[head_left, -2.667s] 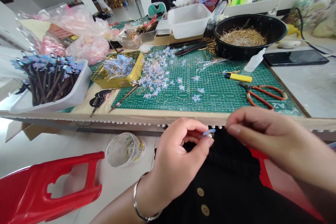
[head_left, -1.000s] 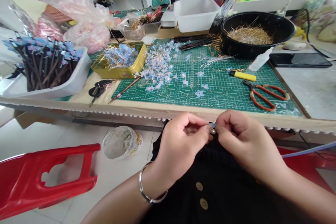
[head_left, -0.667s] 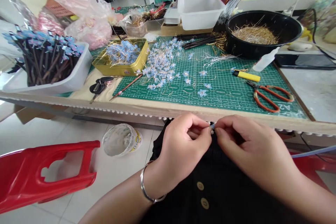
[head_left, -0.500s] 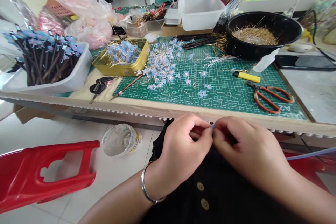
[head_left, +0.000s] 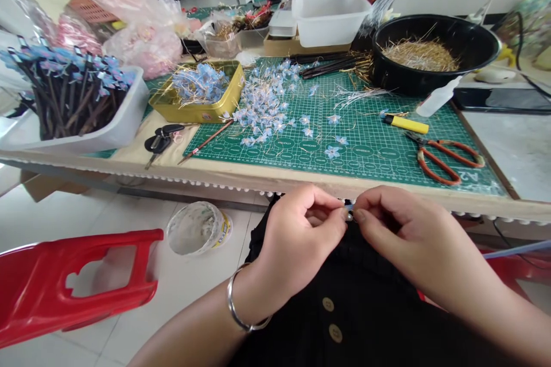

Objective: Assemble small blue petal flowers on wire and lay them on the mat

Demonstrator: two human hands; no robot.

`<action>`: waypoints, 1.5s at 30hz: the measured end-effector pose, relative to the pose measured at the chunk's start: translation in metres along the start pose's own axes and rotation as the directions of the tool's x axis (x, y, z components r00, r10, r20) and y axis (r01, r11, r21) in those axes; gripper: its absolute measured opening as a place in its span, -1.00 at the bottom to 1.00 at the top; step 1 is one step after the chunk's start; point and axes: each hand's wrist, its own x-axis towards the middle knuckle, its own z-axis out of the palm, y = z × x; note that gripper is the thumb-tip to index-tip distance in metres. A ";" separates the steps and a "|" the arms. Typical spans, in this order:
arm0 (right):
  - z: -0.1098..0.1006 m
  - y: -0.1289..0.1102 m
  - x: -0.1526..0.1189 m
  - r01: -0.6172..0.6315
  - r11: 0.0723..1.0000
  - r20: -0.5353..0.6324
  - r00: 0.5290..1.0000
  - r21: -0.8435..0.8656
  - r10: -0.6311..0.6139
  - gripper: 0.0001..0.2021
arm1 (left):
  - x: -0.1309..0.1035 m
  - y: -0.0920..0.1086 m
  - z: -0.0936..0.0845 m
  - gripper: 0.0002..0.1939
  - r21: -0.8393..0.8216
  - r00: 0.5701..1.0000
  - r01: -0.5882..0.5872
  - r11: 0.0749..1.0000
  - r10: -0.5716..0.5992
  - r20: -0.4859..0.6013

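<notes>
Close to my body, just off the table's front edge, a small blue flower (head_left: 349, 207) is pinched between my two hands. It is mostly hidden by the fingers, with a pale bead-like spot showing under it. My left hand (head_left: 303, 241), with a silver bangle at its wrist, grips it from the left by thumb and forefinger. From the right, the thumb and forefinger of my right hand (head_left: 402, 235) close on it too. Beyond the hands, loose blue flowers on thin wires (head_left: 262, 109) lie heaped on a green cutting mat (head_left: 297, 155), a few scattered singly.
Red-handled scissors (head_left: 450, 160), a yellow lighter (head_left: 407, 124) and a white squeeze bottle (head_left: 438, 97) lie right. A black basin (head_left: 434, 80) holds wires. Left stand a gold tin (head_left: 193, 112) and a white tub (head_left: 124, 117) of flowered stems. A red stool (head_left: 38, 281) is below.
My fingertips have parted slightly and my right hand has shifted a little rightward, so more of the blue flower shows between them. The things on the table stay put.
</notes>
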 end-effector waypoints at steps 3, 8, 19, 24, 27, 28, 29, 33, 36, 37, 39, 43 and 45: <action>0.005 0.003 -0.002 0.093 0.991 -0.096 0.990 -0.098 -0.103 -0.87 | -0.003 0.000 0.002 -0.95 0.128 0.993 -0.108 0.986 0.112 -0.028; 0.011 0.006 -0.010 0.161 0.987 -0.166 0.973 -0.018 -0.162 -0.90 | -0.001 0.003 0.002 -0.92 -0.129 0.995 0.078 0.989 -0.071 0.064; -0.003 0.001 0.000 -0.085 0.993 0.061 0.995 0.084 0.080 -0.80 | 0.000 0.002 -0.001 -0.94 0.012 1.000 0.009 1.000 -0.010 0.001; 0.005 0.012 -0.004 -0.304 0.764 0.245 0.950 0.569 0.195 -0.77 | 0.004 0.004 -0.002 -0.91 -0.144 0.992 0.119 0.982 -0.111 0.060; 0.006 0.014 -0.001 -0.351 0.679 0.331 0.929 0.644 0.166 -0.62 | 0.006 0.006 -0.003 -0.88 -0.267 0.985 0.167 0.949 -0.151 0.082; 0.005 0.014 0.000 -0.367 0.681 0.360 0.919 0.634 0.159 -0.60 | 0.006 0.006 -0.003 -0.88 -0.269 0.986 0.164 0.949 -0.149 0.076; 0.003 0.013 0.002 -0.380 0.699 0.388 0.908 0.607 0.156 -0.60 | 0.005 0.007 -0.003 -0.89 -0.249 0.988 0.149 0.957 -0.137 0.064; -0.009 0.014 0.002 -0.346 0.825 0.429 0.892 0.447 0.142 -0.63 | 0.004 0.007 -0.003 -0.93 -0.114 0.998 0.055 0.992 -0.054 0.014; -0.012 0.019 -0.002 -0.197 0.835 0.345 0.939 0.514 0.009 -0.69 | 0.007 0.005 -0.004 -0.91 -0.198 0.995 0.101 0.975 -0.095 0.042; -0.012 0.021 -0.003 -0.126 0.816 0.297 0.953 0.564 -0.058 -0.74 | 0.008 0.004 -0.004 -0.90 -0.251 0.991 0.133 0.959 -0.122 0.062; -0.012 0.026 -0.003 0.001 0.764 0.195 0.967 0.645 -0.166 -0.85 | 0.009 0.003 -0.005 -0.87 -0.331 0.985 0.171 0.928 -0.148 0.092; -0.012 0.027 0.003 -0.109 0.813 0.268 0.962 0.572 -0.059 -0.73 | 0.008 0.007 -0.006 -0.89 -0.279 0.993 0.112 0.954 -0.099 0.058; -0.015 0.022 0.005 -0.194 0.868 0.362 0.932 0.457 0.018 -0.63 | 0.008 0.008 -0.007 -0.91 -0.212 0.997 0.072 0.975 -0.068 0.027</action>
